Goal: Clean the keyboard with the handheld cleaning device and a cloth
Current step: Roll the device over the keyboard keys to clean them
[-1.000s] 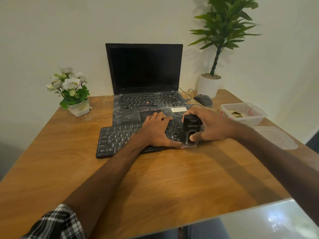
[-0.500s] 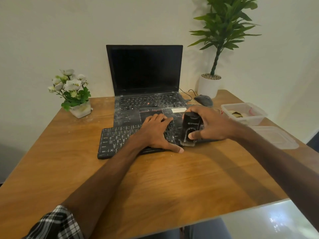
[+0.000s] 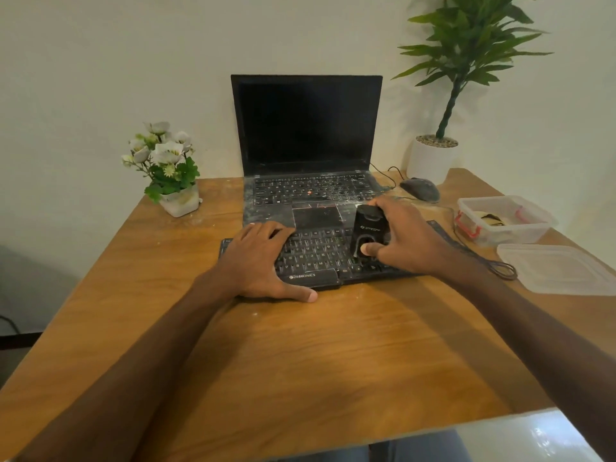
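Head view puts me mid-task, I judge: right hand (image 3: 410,243) grips the handheld cleaning device (image 3: 368,228) upright on the keyboard (image 3: 316,256), left hand (image 3: 263,261) lies flat pinning its left end; wiping remains, no cloth visible.

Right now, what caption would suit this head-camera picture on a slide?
Left hand rests flat on the black keyboard while the right hand holds a small black handheld cleaner upright on its keys.

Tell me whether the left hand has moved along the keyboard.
Yes: the left hand slid left along the keyboard, away from the cleaning device, exposing keys between them.
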`<state>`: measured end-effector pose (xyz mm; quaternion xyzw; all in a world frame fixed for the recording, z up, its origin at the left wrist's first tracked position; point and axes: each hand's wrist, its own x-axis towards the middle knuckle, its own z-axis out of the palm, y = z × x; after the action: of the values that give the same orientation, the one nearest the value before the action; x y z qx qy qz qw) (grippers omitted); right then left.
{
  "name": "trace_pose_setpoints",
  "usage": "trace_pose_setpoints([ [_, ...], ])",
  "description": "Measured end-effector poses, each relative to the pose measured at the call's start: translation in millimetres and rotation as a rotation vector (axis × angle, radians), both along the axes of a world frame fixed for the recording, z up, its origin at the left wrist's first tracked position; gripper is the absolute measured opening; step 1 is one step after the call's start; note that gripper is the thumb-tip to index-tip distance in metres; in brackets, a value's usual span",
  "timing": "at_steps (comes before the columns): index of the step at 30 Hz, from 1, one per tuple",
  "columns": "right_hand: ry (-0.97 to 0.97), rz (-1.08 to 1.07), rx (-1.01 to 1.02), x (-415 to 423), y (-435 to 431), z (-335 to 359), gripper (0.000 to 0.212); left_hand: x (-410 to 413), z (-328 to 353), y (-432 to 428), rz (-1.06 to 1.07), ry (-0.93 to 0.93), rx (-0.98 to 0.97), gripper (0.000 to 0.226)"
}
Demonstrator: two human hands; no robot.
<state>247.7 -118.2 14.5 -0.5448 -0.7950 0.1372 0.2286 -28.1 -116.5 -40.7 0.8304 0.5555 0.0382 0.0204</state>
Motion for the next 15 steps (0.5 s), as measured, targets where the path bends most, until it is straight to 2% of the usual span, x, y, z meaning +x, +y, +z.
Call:
trace_pose_setpoints([
  [6, -0.200, 0.062, -0.152, 17, -13, 22, 0.050, 2, -1, 4, 0.002, 0.028, 0.033, 0.147],
  [9, -0.117, 0.000, -0.151, 26, -12, 29, 0.056, 1, -3, 2, 0.004, 0.028, 0.025, 0.146],
  [15, 0.031, -0.110, 0.006, 17, -17, 10, 0.060, -8, -1, -4, 0.015, -0.007, -0.024, 0.148],
])
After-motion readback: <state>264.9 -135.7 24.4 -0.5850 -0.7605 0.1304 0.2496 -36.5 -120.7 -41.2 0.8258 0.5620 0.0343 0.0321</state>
